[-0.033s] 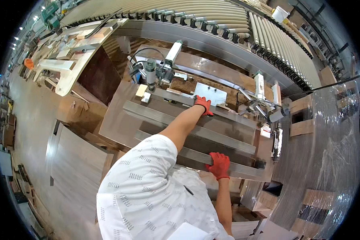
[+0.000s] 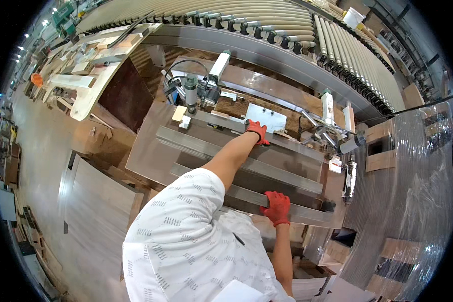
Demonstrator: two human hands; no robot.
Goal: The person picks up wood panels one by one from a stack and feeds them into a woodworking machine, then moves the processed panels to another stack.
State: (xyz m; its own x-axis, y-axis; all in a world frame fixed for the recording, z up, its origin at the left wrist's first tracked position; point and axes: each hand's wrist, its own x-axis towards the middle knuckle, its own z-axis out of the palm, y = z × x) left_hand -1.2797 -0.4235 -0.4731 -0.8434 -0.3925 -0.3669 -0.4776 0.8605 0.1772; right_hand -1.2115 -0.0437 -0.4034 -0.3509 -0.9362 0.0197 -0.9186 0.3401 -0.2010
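Observation:
My left hand, in a red glove, reaches to the far side of a brown worktable. Its fingers close over a long grey strip lying against a white metal plate. Nearer my body, my right hand, also red-gloved, grips another long grey strip at the front of the table. Between the two hands lie more grey strips, roughly parallel. The undersides of both hands are hidden.
Motorised tool heads stand at the left and right ends of the far strip. Behind is a roller conveyor. A cluttered wooden bench stands at left, a film-wrapped stack of panels at right.
The whole view has shifted very slightly. Both hands keep their places on the strips.

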